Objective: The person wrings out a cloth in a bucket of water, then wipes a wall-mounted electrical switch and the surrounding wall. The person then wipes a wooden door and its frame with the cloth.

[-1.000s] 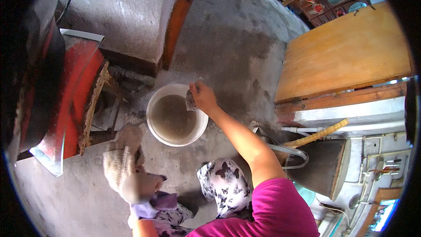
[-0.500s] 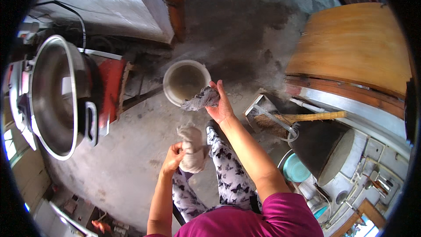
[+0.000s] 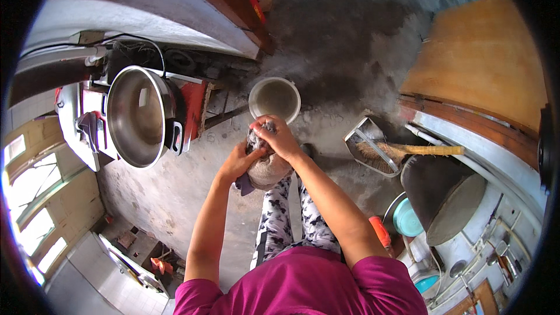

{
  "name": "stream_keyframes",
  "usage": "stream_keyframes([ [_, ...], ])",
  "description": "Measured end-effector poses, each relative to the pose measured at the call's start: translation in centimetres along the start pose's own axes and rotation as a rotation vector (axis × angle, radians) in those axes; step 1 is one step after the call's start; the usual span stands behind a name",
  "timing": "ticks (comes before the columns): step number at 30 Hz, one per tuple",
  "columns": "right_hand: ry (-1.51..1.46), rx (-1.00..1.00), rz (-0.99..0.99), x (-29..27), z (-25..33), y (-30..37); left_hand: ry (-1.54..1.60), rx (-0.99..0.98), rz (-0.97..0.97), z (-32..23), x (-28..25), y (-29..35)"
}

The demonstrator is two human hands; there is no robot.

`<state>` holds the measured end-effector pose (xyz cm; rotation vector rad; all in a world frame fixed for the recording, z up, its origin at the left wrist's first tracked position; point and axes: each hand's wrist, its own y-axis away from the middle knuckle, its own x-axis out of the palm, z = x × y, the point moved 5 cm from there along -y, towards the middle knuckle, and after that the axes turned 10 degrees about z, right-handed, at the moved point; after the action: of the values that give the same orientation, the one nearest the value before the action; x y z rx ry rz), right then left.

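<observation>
In front of my body, my left hand [image 3: 235, 162] and my right hand [image 3: 280, 138] are close together, fingers curled round a grey rag [image 3: 257, 142] at the top of a beige cloth bundle [image 3: 268, 174]. The right fingers press on the rag from above. On the left side, the left thumb and fingers grip the bundle. A dark purple-grey piece of cloth [image 3: 244, 186] hangs below the left hand. Just beyond the hands, a pale round bucket [image 3: 251, 104] with murky liquid stands on the concrete floor. The hands hide part of the rag.
A large steel pan [image 3: 137, 119] rests on a red-sided stand to the left. On the right are a dustpan [image 3: 359, 131] with a straw broom [image 3: 429, 150], a dark conical vessel [image 3: 434, 192] and a turquoise basin [image 3: 408, 219]. A wooden panel [image 3: 478, 58] stands at the far right.
My right hand has come back from beside the bucket with the grey rag and met my left hand at the beige bundle. The left hand has risen. The view has shifted.
</observation>
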<state>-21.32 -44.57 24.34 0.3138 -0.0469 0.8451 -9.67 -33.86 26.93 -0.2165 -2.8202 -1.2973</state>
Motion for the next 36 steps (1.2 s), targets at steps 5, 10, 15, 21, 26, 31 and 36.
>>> stream_keyframes([
  [5, -1.049, 0.267, 0.255, -0.9, -5.0, 1.9, 0.549, 0.039, 0.059, 2.1, 1.1, 0.3],
  [10, -0.948, 0.422, 0.154, -1.4, -9.1, 2.9, 0.944, 0.081, 0.346, 3.4, 3.1, 1.2],
  [15, -1.419, 0.050, 0.214, -1.2, 2.9, 1.6, -0.119, 0.489, 0.336, -9.7, 5.1, 1.2],
  [21, -0.454, 0.161, -0.086, -1.1, 5.7, 0.1, 0.729, -0.009, 0.557, 5.1, 5.1, -3.2],
  [26, -0.290, -0.028, 0.200, -0.4, 7.9, 0.2, 0.385, -0.148, 0.493, -0.2, 2.4, 0.2],
  [31, -0.770, 0.027, 0.489, -0.7, 7.6, -0.5, 0.708, 0.079, 0.768, -5.6, 5.0, 2.9],
  [36, -1.367, 0.114, 0.420, 0.8, 11.1, 1.8, 0.408, -0.015, 0.835, -9.6, 5.5, 3.0],
])
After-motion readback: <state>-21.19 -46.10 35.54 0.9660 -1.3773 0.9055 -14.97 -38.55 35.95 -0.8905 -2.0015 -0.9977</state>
